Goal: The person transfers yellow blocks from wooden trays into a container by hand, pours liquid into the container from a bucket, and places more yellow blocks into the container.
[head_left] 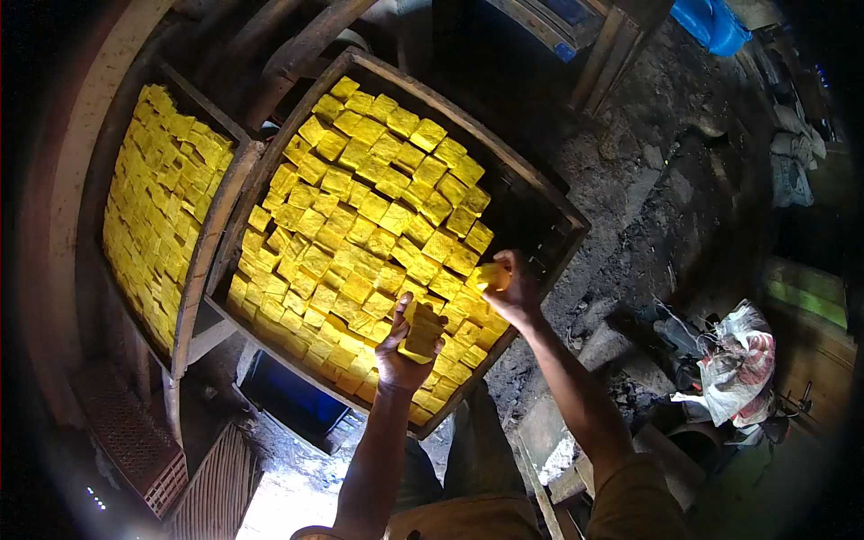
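Yellow blocks that look like tofu [360, 216] lie in packed rows across a wooden-framed tray [468, 101]. My left hand [398, 360] is over the tray's near part, palm up, with its fingers around a tofu block [421, 331]; whether more than one piece is in it I cannot tell. Near the right edge of the rows, my right hand [515, 295] grips another tofu block [489, 277] between thumb and fingers. Dark tray bottom shows just beyond that hand, at the right corner.
A second wooden tray [185, 310] of yellow blocks stands on the left. Below it are a brown plastic crate [135, 441] and a blue container [292, 400]. Sacks [738, 364] lie at right on the rough dark ground. A blue bag [711, 25] is at the top right.
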Tool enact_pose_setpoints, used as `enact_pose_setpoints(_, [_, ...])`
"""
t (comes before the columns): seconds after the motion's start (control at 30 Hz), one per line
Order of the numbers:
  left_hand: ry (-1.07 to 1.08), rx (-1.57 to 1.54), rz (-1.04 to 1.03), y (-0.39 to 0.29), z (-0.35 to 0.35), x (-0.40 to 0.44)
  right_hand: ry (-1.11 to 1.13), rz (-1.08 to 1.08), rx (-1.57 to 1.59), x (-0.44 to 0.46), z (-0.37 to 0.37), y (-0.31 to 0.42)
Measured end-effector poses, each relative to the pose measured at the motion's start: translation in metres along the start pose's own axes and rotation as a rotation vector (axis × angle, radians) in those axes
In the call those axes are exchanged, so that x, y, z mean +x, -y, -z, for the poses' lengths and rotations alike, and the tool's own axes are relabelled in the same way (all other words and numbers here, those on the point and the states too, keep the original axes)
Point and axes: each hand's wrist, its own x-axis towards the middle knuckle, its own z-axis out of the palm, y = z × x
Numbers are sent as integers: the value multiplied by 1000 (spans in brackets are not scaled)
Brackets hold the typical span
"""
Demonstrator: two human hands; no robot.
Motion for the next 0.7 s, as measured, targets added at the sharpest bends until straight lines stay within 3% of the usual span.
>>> enact_pose_setpoints(0.03, [0,0,-6,-1,-1,0,30,-33,247,5,6,2])
enact_pose_setpoints(0.17, [37,9,-6,-1,-1,-1,134,-82,382,42,9,10])
enact_pose_setpoints(0.23, [32,17,-39,1,-6,-1,-45,154,-160,61,-11,1])
enact_pose_setpoints(0.37, [4,-102,9,-4,1,4,-255,291,-464,57,-32,9])
enact_pose_setpoints(0.43, [-41,-184,-3,-4,6,12,103,2,-68,41,-20,40])
enact_pose_setpoints(0.47, [-63,-203,-12,-3,7,16,53,140,-106,37,-24,31])
enact_pose_setpoints(0.57, [-78,-184,-67,4,-10,25,58,72,93,45,-10,31])
enact_pose_setpoints(0.6, [-52,-219,-27,5,-13,28,64,-44,196,48,-9,27])
enact_pose_setpoints(0.7, [20,-192,-54,14,-13,37,129,56,320,25,8,22])
